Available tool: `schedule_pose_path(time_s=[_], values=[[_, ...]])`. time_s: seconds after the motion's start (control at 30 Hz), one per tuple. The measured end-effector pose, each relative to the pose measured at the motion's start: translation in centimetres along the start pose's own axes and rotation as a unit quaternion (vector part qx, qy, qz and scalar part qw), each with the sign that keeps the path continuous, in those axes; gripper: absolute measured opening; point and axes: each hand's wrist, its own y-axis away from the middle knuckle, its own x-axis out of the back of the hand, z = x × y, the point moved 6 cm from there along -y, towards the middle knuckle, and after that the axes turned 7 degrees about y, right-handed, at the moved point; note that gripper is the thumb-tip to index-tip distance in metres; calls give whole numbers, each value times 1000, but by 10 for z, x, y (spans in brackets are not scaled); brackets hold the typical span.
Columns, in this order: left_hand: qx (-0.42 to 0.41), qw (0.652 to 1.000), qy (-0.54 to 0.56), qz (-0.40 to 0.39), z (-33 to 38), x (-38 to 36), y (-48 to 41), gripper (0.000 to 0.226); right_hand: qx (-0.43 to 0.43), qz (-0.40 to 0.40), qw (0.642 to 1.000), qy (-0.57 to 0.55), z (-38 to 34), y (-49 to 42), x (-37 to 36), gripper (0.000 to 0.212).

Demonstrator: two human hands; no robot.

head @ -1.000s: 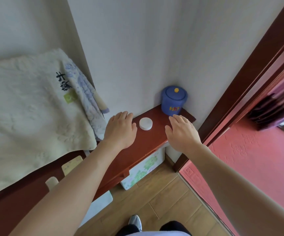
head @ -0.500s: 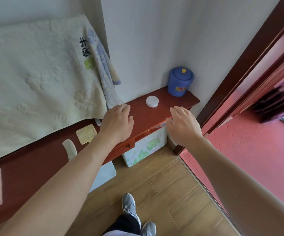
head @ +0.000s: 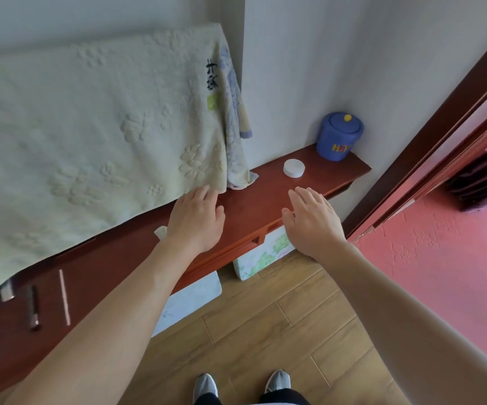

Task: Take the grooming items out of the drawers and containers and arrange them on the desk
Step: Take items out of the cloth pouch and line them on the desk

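Note:
A dark red wooden desk (head: pixel 254 206) runs along the wall. On its far right end stand a blue lidded jar (head: pixel 338 137) with a yellow knob and a small round white tin (head: pixel 294 168). My left hand (head: pixel 197 220) hovers flat over the desk's middle, fingers straight, holding nothing. Over the desk's front edge, nearer the white tin, my right hand (head: pixel 312 222) is spread flat and empty. At the left end of the desk lie a dark slim stick (head: pixel 33 308), a thin pink stick (head: pixel 64 296) and a small silver item (head: pixel 6 291).
A cream towel (head: pixel 90 135) and a blue-patterned cloth (head: pixel 236 147) hang over the desk's back. Under the desk stand a flowered box (head: pixel 261 258) and a pale box (head: pixel 189 299). A brown door frame (head: pixel 429 135) and a red wall panel (head: pixel 441 273) are on the right. Wooden floor lies below.
The view has pulled back and swung left, showing more of the desk's left end. Both hands have drawn back from the white tin and stay flat and empty.

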Motion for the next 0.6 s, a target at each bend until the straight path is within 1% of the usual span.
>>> schedule_pose_path(time_s=[0.17, 0.3, 0.43, 0.6], values=[[15, 1000, -16, 6, -48, 22, 26, 40, 9, 10, 1000, -14, -51, -2, -4, 35], [57, 998, -30, 11, -82, 35, 50, 41, 38, 14, 999, -28, -88, -6, -7, 34], [106, 994, -29, 25, -104, 48, 76, 44, 86, 18, 995, -47, -123, -10, -11, 25], [152, 987, -38, 40, -128, 61, 115, 44, 152, 3, 988, -42, -165, -7, -16, 38]])
